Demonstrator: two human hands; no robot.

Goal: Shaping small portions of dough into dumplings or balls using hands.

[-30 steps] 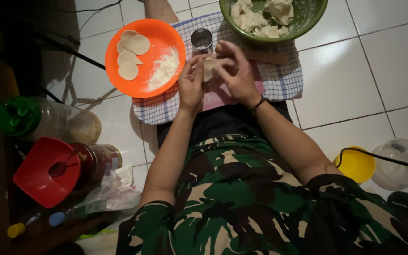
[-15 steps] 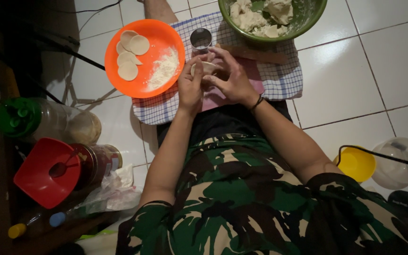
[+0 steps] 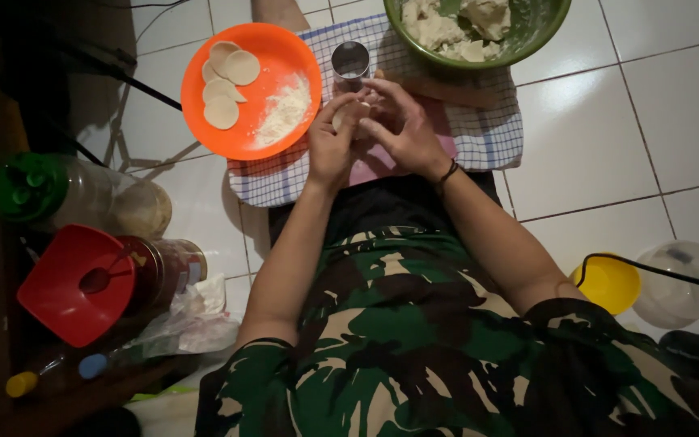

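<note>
Two hands — left hand (image 3: 332,146), right hand (image 3: 402,129) — pinch one small pale dough piece (image 3: 345,113) closed; shaping step, next needs even pressing.

A small pale lump of dough (image 3: 351,113) sits pinched between the fingertips of both hands, mostly hidden by them. It is held above the checked cloth (image 3: 479,133), just below the metal ring cutter (image 3: 350,61).

Home kitchen floor (image 3: 673,105) (white tiles)
</note>
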